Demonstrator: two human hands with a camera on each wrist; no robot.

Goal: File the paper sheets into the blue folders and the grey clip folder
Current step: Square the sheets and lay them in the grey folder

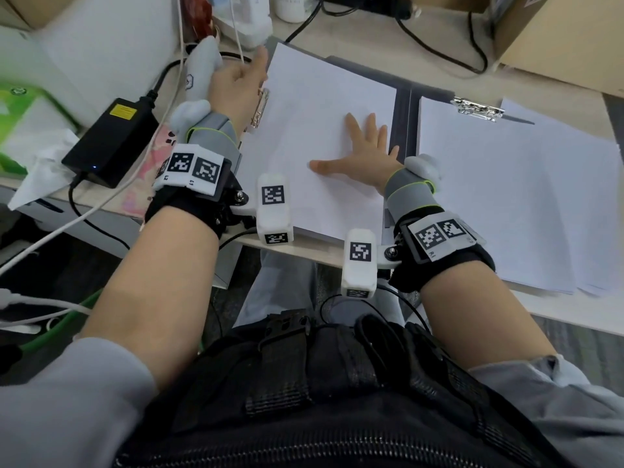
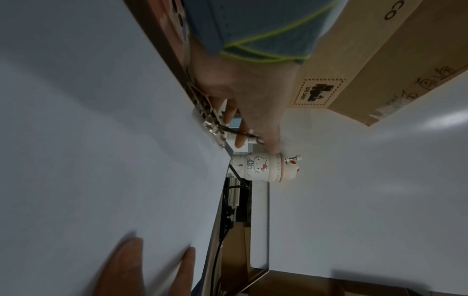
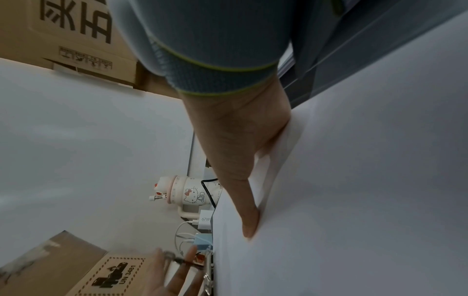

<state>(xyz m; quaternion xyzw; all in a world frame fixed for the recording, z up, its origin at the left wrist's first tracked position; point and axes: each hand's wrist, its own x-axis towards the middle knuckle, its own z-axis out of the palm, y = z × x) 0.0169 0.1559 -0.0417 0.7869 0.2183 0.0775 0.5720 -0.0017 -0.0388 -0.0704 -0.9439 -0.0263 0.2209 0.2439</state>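
Note:
The grey clip folder (image 1: 401, 106) lies open on the desk. A white paper stack (image 1: 320, 106) covers its left half, and my right hand (image 1: 364, 153) presses flat on it with fingers spread (image 3: 249, 226). My left hand (image 1: 243, 79) is at the stack's left edge by the metal side clip (image 1: 260, 109). In the left wrist view its straight fingers (image 2: 239, 138) and thumb touch the clip's raised wire lever (image 2: 243, 135). More sheets (image 1: 506, 197) lie on the right half under a silver top clip (image 1: 477, 108). No blue folder is in view.
A black power brick (image 1: 108, 140) with cables and a green tissue box (image 1: 20, 123) sit left of the folder. A white cartoon mug (image 2: 258, 168) and chargers stand behind it. A cardboard box (image 1: 557, 38) is at the back right. The desk's front edge runs under my wrists.

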